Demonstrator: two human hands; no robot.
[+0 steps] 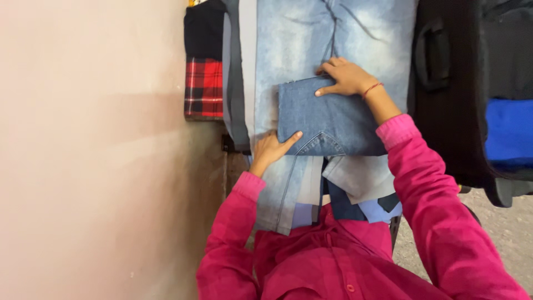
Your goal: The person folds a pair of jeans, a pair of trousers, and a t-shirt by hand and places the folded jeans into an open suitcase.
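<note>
Denim, thick and floppy: the folded jeans (327, 119) lie on the clothes pile (311, 183), left hand (270, 149) flat at the near-left corner, right hand (345, 76) flat on the far edge; both hands grasp nothing.

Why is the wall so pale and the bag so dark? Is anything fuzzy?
In the head view, soft light washes the plain pinkish wall pale, with a dim shadow band near the clothes; the black fabric suitcase sinks into shade, its details lost. The folded blue denim garment and both hands, left hand and right hand, look fairly sharp. No glare.
</note>
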